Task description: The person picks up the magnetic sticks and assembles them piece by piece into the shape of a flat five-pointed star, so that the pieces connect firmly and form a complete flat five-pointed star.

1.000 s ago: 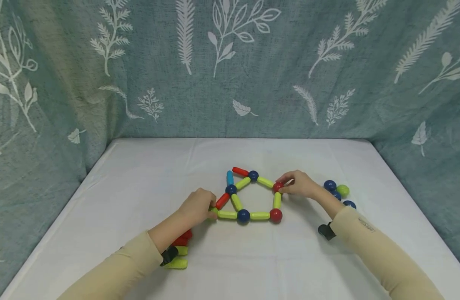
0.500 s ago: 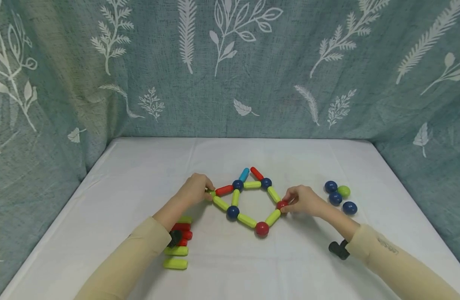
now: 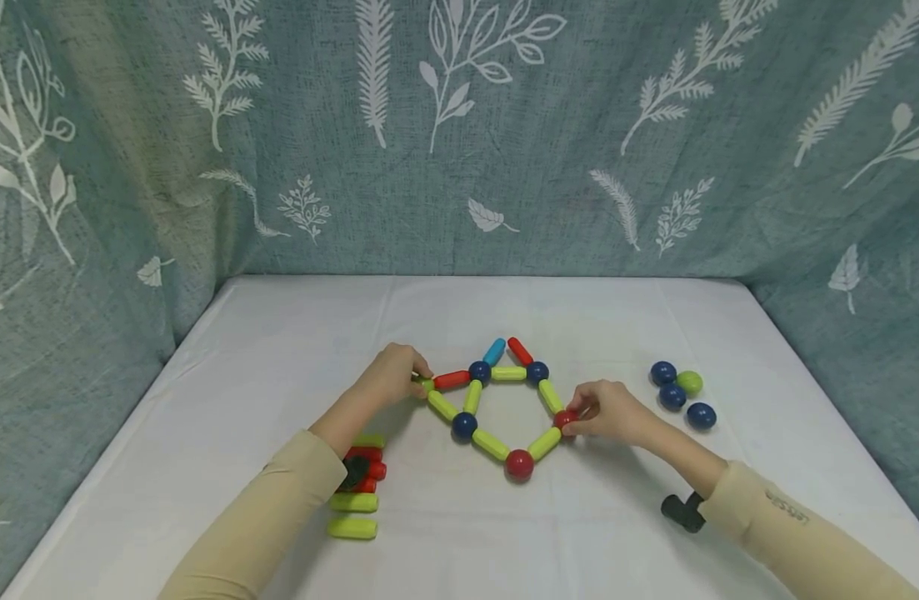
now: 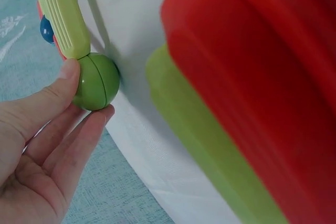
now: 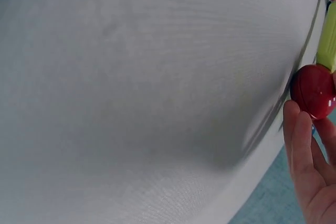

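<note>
A ring of yellow-green rods, with blue and red balls at its corners, lies mid-table. My left hand [image 3: 387,379] pinches a green ball [image 4: 97,81] at the left corner, between thumb and fingertips. From that ball a red rod [image 3: 452,380] and a yellow-green rod [image 3: 442,406] run to two blue balls. My right hand [image 3: 607,410] pinches a red ball [image 5: 313,91] at the ring's right side. A second red ball [image 3: 519,465] forms the near corner. A blue rod [image 3: 494,351] and another red rod [image 3: 520,350] stick out at the far side, tips close together.
Several loose balls, blue ones [image 3: 701,416] and a green one [image 3: 689,382], sit on the right of the white table [image 3: 294,325]. Red rods [image 4: 252,66] and yellow-green rods [image 3: 352,528] lie under and beside the left forearm. A patterned curtain [image 3: 399,217] hangs behind.
The joined ring has turned clockwise. The right hand has come toward the near edge with its red ball; the left hand has moved slightly away with the green ball.
</note>
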Action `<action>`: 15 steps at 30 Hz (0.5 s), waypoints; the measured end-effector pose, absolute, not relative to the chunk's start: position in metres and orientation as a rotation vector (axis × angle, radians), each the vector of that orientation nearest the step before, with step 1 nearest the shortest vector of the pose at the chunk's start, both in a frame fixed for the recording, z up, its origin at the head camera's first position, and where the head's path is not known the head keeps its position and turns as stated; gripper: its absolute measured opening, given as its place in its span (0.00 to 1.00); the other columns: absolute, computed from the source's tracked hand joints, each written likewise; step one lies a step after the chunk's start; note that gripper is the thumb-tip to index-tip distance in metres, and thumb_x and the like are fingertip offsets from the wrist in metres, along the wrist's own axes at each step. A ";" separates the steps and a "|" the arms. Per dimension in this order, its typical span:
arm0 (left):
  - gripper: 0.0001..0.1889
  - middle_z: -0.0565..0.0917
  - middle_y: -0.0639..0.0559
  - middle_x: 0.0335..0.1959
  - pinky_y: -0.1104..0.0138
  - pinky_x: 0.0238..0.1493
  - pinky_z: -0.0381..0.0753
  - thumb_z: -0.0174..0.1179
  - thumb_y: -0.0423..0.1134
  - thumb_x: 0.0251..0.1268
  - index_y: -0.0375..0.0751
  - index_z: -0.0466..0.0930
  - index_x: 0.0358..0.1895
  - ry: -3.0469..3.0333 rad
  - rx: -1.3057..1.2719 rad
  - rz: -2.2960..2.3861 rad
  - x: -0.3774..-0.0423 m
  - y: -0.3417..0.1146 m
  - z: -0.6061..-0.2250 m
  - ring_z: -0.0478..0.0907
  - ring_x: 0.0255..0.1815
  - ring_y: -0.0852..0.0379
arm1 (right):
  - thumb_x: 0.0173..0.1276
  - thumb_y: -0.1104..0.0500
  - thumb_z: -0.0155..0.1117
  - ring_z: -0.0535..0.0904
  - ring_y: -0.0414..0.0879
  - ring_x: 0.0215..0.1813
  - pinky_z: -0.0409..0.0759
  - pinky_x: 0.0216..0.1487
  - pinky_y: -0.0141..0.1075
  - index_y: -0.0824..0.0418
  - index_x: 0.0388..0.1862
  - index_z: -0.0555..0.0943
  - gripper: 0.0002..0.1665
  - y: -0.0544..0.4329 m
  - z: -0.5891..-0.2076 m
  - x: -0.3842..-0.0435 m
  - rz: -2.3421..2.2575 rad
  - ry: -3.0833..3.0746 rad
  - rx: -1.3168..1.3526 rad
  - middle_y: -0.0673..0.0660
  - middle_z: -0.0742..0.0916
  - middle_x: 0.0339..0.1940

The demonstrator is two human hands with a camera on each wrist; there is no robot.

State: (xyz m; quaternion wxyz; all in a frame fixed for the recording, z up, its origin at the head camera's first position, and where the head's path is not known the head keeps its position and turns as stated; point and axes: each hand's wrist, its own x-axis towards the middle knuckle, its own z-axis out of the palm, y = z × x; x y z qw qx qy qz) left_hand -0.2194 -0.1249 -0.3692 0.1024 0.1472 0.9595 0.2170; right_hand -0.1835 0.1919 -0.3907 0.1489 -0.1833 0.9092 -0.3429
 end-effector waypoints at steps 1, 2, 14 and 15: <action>0.12 0.84 0.45 0.39 0.62 0.46 0.76 0.69 0.31 0.47 0.34 0.84 0.38 2.835 0.436 0.638 -0.220 -0.125 -0.369 0.78 0.44 0.51 | 0.52 0.60 0.71 0.79 0.43 0.32 0.80 0.33 0.34 0.62 0.29 0.77 0.11 0.192 -0.390 -0.183 -0.985 2.614 -0.531 0.52 0.84 0.30; 0.12 0.84 0.45 0.40 0.62 0.47 0.76 0.69 0.31 0.47 0.34 0.84 0.38 2.837 0.437 0.634 -0.220 -0.125 -0.370 0.78 0.44 0.51 | 0.52 0.60 0.71 0.79 0.43 0.32 0.80 0.34 0.35 0.62 0.29 0.77 0.11 0.192 -0.390 -0.183 -0.986 2.616 -0.535 0.52 0.84 0.30; 0.13 0.84 0.44 0.41 0.62 0.47 0.76 0.69 0.31 0.47 0.33 0.84 0.39 2.850 0.451 0.624 -0.220 -0.125 -0.372 0.78 0.45 0.50 | 0.56 0.60 0.68 0.80 0.48 0.39 0.79 0.39 0.38 0.63 0.38 0.81 0.11 0.210 -0.390 -0.180 -0.970 2.675 -0.571 0.54 0.85 0.36; 0.13 0.84 0.44 0.40 0.62 0.47 0.76 0.69 0.31 0.47 0.33 0.84 0.39 2.850 0.457 0.627 -0.220 -0.125 -0.372 0.78 0.45 0.49 | 0.57 0.61 0.67 0.80 0.49 0.40 0.79 0.39 0.39 0.63 0.38 0.81 0.11 0.214 -0.389 -0.180 -0.986 2.689 -0.574 0.54 0.84 0.36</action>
